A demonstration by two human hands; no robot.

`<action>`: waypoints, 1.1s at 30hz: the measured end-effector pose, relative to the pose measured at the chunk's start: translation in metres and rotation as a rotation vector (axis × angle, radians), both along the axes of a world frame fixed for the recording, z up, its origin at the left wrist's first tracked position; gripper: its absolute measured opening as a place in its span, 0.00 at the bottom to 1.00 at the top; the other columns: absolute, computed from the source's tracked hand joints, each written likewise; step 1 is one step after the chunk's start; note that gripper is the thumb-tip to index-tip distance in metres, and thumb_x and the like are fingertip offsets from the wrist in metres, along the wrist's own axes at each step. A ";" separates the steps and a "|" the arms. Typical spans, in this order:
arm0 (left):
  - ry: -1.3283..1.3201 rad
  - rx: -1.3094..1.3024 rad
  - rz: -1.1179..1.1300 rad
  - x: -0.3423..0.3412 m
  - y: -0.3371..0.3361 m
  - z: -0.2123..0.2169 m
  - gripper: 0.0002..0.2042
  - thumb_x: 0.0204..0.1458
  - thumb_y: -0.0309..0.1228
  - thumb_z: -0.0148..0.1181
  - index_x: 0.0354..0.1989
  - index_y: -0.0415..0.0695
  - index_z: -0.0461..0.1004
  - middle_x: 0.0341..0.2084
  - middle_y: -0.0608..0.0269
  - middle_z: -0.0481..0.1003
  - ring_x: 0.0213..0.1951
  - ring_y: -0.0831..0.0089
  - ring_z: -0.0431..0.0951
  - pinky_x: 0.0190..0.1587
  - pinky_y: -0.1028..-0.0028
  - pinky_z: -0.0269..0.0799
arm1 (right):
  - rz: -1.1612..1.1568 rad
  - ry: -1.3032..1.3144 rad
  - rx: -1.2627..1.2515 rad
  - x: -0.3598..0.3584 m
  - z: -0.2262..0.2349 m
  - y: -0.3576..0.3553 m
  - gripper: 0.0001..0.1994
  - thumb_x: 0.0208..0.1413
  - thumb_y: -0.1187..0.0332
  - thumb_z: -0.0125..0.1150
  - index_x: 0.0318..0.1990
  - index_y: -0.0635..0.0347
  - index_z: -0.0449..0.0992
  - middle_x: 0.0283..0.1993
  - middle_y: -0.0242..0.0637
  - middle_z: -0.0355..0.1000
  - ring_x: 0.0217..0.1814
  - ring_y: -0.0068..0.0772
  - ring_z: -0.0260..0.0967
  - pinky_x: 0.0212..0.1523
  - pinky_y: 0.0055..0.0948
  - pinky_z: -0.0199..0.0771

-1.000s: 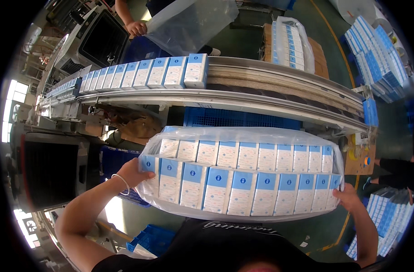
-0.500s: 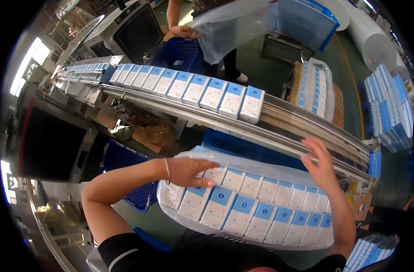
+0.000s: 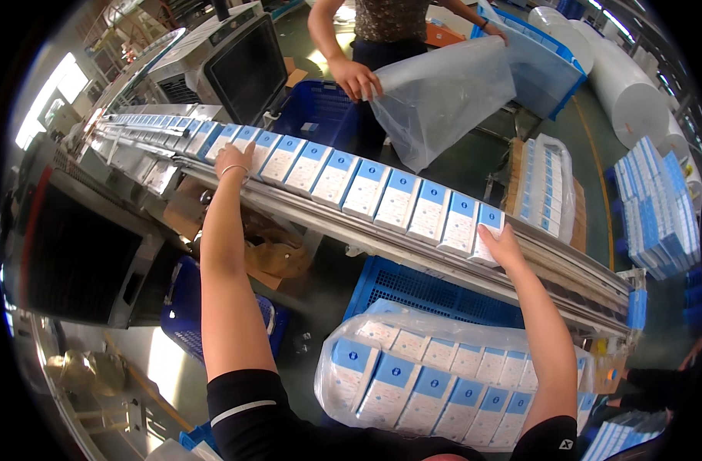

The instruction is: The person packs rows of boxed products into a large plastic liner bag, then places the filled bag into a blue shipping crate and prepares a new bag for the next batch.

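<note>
A long row of white-and-blue boxes (image 3: 366, 189) stands on a metal conveyor rail (image 3: 412, 250) running from upper left to right. My left hand (image 3: 237, 157) presses against the boxes at the left part of the row. My right hand (image 3: 501, 243) touches the last box (image 3: 488, 230) at the row's right end. Below, a clear plastic bag filled with the same boxes (image 3: 435, 376) rests in front of me on a blue crate (image 3: 428, 288).
Across the rail another person holds an empty clear plastic bag (image 3: 435, 92) open. A grey machine with a dark screen (image 3: 247, 65) stands at upper left. Bagged box stacks (image 3: 547, 188) and more stacks (image 3: 658, 207) sit at right. A blue crate (image 3: 320, 115) lies behind the rail.
Both my hands left the filled bag and reached up to the row on the rail, left hand to its left part, right hand to its end. The bag now rests lower.
</note>
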State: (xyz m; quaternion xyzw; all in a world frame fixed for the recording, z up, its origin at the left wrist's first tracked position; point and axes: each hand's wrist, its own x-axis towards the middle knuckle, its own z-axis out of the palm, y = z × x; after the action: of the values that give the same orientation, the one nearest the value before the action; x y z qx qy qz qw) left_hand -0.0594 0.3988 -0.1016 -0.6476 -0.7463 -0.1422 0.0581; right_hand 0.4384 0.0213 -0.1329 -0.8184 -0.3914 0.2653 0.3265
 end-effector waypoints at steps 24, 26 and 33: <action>-0.048 -0.503 -0.656 0.240 -0.185 0.021 0.45 0.39 0.60 0.64 0.65 0.51 0.57 0.54 0.33 0.64 0.55 0.44 0.69 0.56 0.59 0.66 | -0.282 -0.529 -0.238 0.205 0.051 -0.206 0.40 0.44 0.45 0.68 0.57 0.66 0.62 0.60 0.61 0.61 0.64 0.51 0.60 0.60 0.40 0.64; -0.003 -0.546 -0.624 0.266 -0.200 0.018 0.45 0.39 0.60 0.63 0.65 0.52 0.56 0.56 0.31 0.61 0.57 0.42 0.66 0.57 0.56 0.64 | -0.121 -0.322 -0.386 0.216 0.055 -0.205 0.43 0.41 0.41 0.66 0.60 0.60 0.62 0.65 0.65 0.51 0.66 0.55 0.56 0.62 0.42 0.61; 0.169 -0.537 -0.378 0.320 -0.218 -0.008 0.48 0.34 0.60 0.64 0.66 0.54 0.54 0.61 0.29 0.52 0.61 0.37 0.58 0.58 0.44 0.57 | -0.225 -0.326 -0.709 0.220 0.055 -0.188 0.53 0.34 0.42 0.66 0.67 0.59 0.52 0.72 0.66 0.30 0.71 0.76 0.38 0.65 0.56 0.52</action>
State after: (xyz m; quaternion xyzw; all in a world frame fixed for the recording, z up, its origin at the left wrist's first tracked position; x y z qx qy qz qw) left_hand 0.2603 0.1812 -0.1093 -0.7761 -0.6165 0.1053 -0.0803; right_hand 0.6586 -0.1671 -0.0783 -0.9494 -0.2303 0.2131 -0.0152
